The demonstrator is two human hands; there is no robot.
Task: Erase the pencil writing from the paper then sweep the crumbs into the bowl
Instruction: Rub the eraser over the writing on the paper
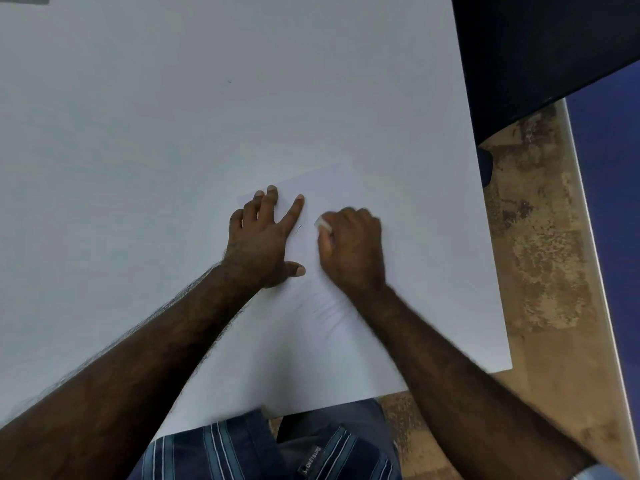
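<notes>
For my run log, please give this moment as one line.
phase: erasing | left hand: presses paper | right hand: grips eraser | pencil mark: remains | bowl: unseen

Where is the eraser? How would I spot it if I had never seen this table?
Find the big white table, then the sheet of paper near its right side, where two hands rest. The eraser is the small white block poking out of the curled right hand; the left hand lies flat, holding nothing.

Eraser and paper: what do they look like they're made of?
Eraser: white, matte, probably rubber or vinyl; a small pale block gripped by the right hand.
Paper: thin white matte sheet, flat under the left hand, faint creases near the right wrist.
</notes>
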